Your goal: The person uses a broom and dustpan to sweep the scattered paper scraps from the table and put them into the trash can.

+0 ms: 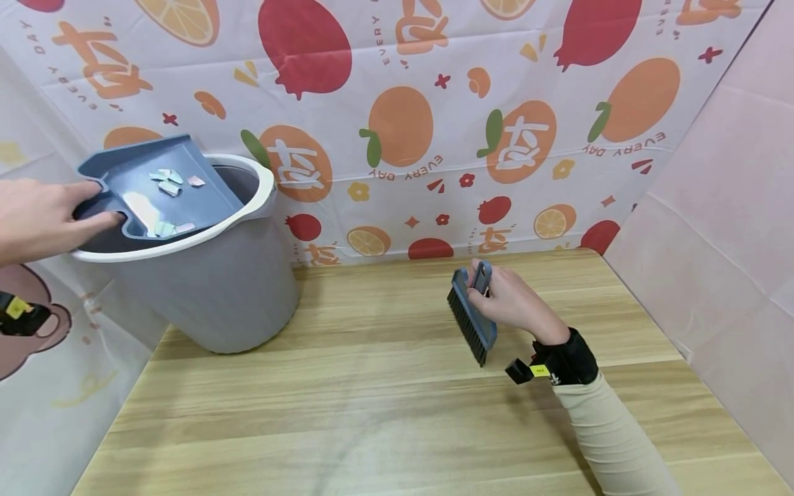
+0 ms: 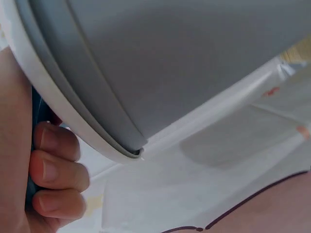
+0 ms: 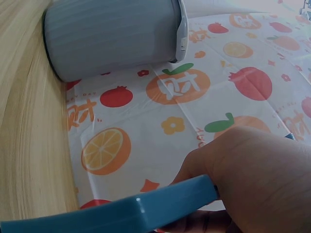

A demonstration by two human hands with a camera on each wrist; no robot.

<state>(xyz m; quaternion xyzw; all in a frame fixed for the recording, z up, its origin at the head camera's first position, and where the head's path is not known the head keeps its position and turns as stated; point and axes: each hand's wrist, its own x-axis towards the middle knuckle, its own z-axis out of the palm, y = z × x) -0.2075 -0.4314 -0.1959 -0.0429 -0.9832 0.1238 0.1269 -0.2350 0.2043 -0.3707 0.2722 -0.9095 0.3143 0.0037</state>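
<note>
My left hand [image 1: 52, 213] grips the handle of a blue-grey dustpan [image 1: 205, 182] over the mouth of a grey bin [image 1: 211, 289] with a white rim. Several small pale green and pink scraps [image 1: 169, 182] lie on the pan, some near its handle end. In the left wrist view, fingers [image 2: 58, 174] curl round the handle beside the bin's rim. My right hand [image 1: 505, 296] holds a small blue-grey hand brush [image 1: 477, 310] by its handle, dark bristles facing left and down, over the right half of the table. The brush's blue back [image 3: 141, 211] crosses the bottom of the right wrist view.
The bin stands at the back left of the wood-grain table [image 1: 372, 413]. A fruit-print sheet [image 1: 397, 131] hangs along the back. A pale pink sheet [image 1: 719, 241] lines the right side, and a white printed sheet [image 1: 62, 413] the left.
</note>
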